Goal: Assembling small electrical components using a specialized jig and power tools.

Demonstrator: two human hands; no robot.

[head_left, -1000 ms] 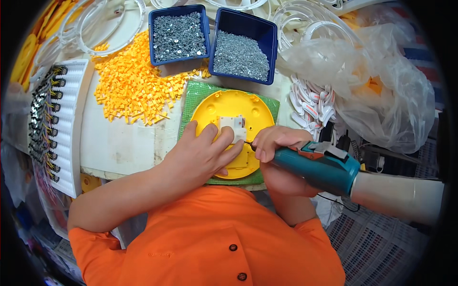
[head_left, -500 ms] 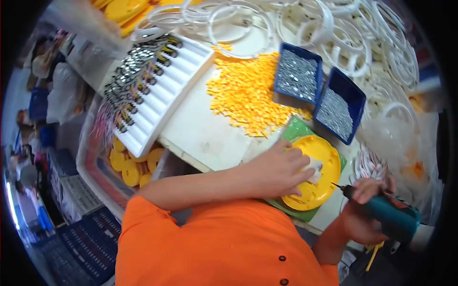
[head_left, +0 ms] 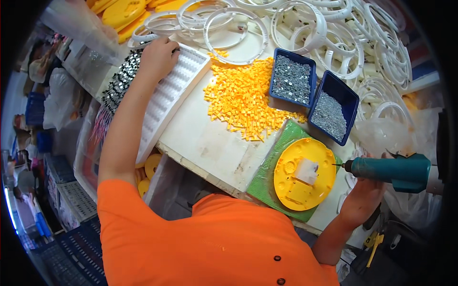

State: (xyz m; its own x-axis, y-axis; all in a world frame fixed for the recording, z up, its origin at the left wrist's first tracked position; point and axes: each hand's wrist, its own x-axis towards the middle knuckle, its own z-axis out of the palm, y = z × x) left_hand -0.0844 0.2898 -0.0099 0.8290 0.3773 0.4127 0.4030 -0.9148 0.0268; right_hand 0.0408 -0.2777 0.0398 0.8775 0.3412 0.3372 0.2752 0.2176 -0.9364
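Observation:
My left hand (head_left: 161,56) reaches over the far end of a white foam tray (head_left: 183,88). Its fingers curl down at the row of metallic parts with wires (head_left: 125,76) along the tray; what they pinch is hidden. At the right, my right hand (head_left: 366,193) is wrapped round a teal electric screwdriver (head_left: 393,171), whose thin bit points left. Close to that bit, a round yellow plastic cover (head_left: 286,193) lies hollow side up on a green mat (head_left: 261,186). A whitish block (head_left: 307,171) sits inside the cover, untouched by either hand.
Small yellow plastic pieces (head_left: 243,97) lie heaped mid-table. Two blue bins, one of screws (head_left: 291,78) and one of small metal parts (head_left: 329,114), stand beside them. White rings (head_left: 236,35) pile up at the back. Yellow discs (head_left: 152,164) fill a tub below the table's left edge.
My left hand has left the yellow cover and moved far left to the foam tray. My right hand has raised the screwdriver, now nearly level. The whitish block is uncovered to view.

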